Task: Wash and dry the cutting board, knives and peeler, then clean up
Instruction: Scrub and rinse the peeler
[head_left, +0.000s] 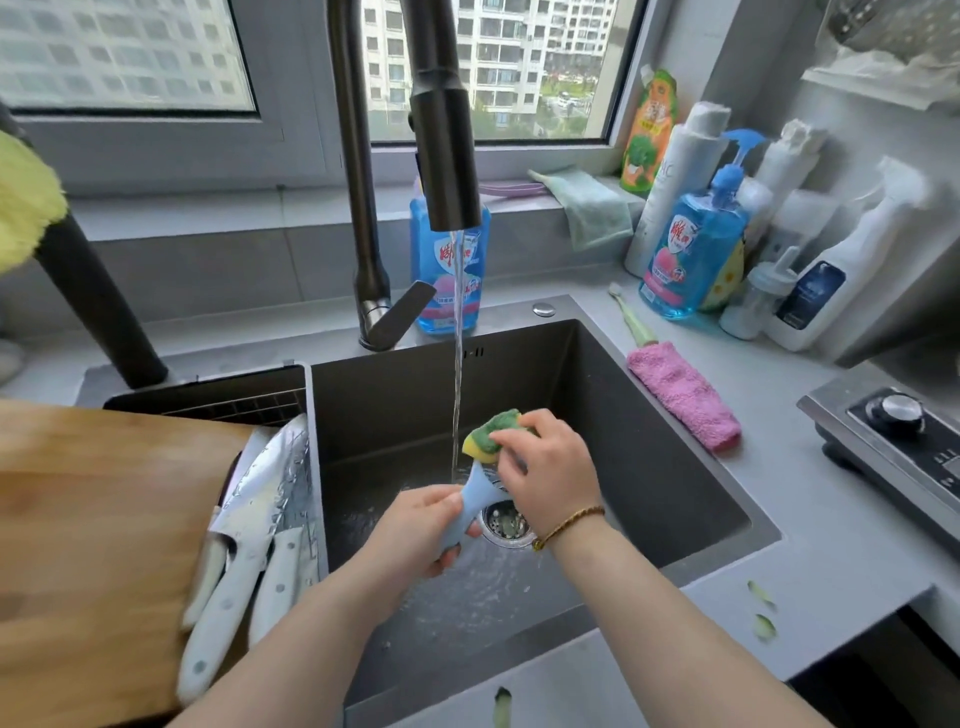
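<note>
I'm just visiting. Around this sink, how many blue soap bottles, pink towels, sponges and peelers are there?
Blue soap bottles: 2
Pink towel: 1
Sponge: 1
Peeler: 1
Total: 5
</note>
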